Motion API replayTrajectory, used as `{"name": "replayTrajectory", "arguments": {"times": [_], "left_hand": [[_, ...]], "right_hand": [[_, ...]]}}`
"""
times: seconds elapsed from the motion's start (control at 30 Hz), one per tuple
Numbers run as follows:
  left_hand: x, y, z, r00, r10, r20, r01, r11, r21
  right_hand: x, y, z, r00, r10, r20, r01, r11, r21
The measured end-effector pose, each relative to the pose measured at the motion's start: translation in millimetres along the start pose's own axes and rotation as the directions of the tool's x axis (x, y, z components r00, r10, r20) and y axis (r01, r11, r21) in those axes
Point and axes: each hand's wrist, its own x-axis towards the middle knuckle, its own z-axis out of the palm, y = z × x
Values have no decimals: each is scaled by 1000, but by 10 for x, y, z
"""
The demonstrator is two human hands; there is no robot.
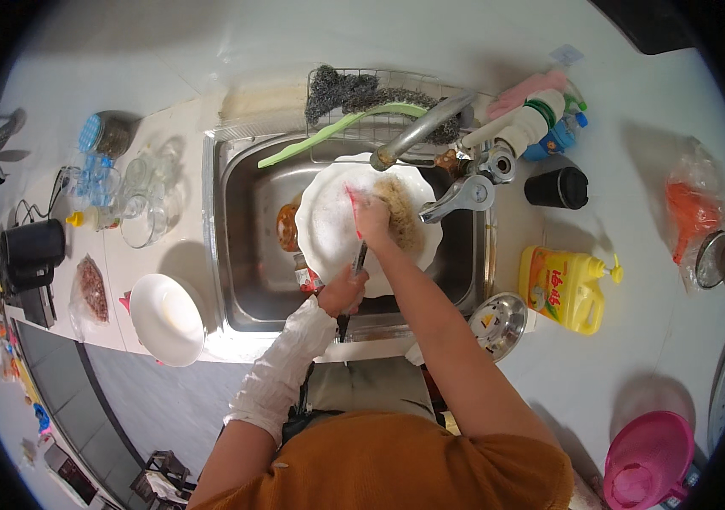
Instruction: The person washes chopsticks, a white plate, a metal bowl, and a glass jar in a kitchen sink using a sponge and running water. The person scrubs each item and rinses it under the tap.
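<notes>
A white scalloped-rim basin (318,255) sits in the steel sink (254,210), with whitish suds inside. My left hand (342,292), below a white sleeve cover, is shut around the dark shaft of a slim utensil (360,254). Farther up the utensil, over the basin, my right hand (373,218) grips its pink-red part. Its exact kind cannot be made out, as my fingers hide much of it. Beside my right hand, a tan fibrous scrubber (404,217) rests in the basin. An orange-brown round item (286,227) and a red-labelled container (306,275) lie left of the basin.
The metal faucet (410,131) reaches over the basin. Behind it, a wire rack (394,80) holds steel-wool pads and a light-green handle (337,131). A white bowl (168,319) stands left; a steel bowl (499,325) and yellow detergent jug (560,290) stand right.
</notes>
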Motion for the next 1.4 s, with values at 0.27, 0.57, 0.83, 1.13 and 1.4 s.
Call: {"name": "replayTrajectory", "arguments": {"times": [0.27,0.57,0.83,1.13,1.4], "left_hand": [[523,-220,-580,999,35,25,-36,999,30],[762,-141,-452,597,750,-286,-34,379,925],[897,140,-464,682,699,-213,-111,387,915],[1340,-150,-815,466,863,-197,-298,362,883],[429,570,-77,765,614,-198,-171,489,855]], "right_hand": [[-122,38,-403,714,-679,-169,588,713,-381],[-329,36,-638,769,-639,-10,499,611,-615],[-313,240,-650,964,-183,-192,177,983,-50],[-461,83,-339,896,-428,119,439,895,-81],[-244,390,-80,819,-564,104,568,823,-17]]}}
